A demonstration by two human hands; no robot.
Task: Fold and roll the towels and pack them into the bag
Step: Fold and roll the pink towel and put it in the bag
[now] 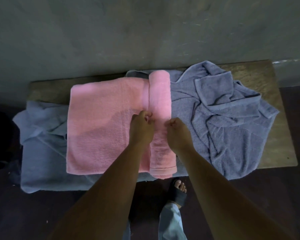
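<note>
The folded pink terry towel (104, 125) lies flat across the middle of the brown wooden worktop (282, 135), and its right-hand part is already wound into a tight roll (160, 101) that runs from the far edge to the near edge. The person's left hand (141, 129) is curled closed on the roll's left flank, fingers pinching at the seam where roll meets flat cloth; the right hand (177, 134) is closed in a loose fist against the roll's right flank, so the roll sits between the two. I judge the rolling to be roughly a quarter done, with the wide flat stretch toward the left edge not yet taken up. A crumpled grey-blue terry towel (223, 115) sprawls over the right half of the worktop, unfolded, and more grey-blue cloth (42, 149) hangs over the near left corner beneath the pink one; whether that is the same towel or a second I cannot tell. No bag is plainly visible: a dark shape (0, 135) beyond the left edge is too dim to identify. The room is poorly lit, and the fingertips are tucked out of sight.
</note>
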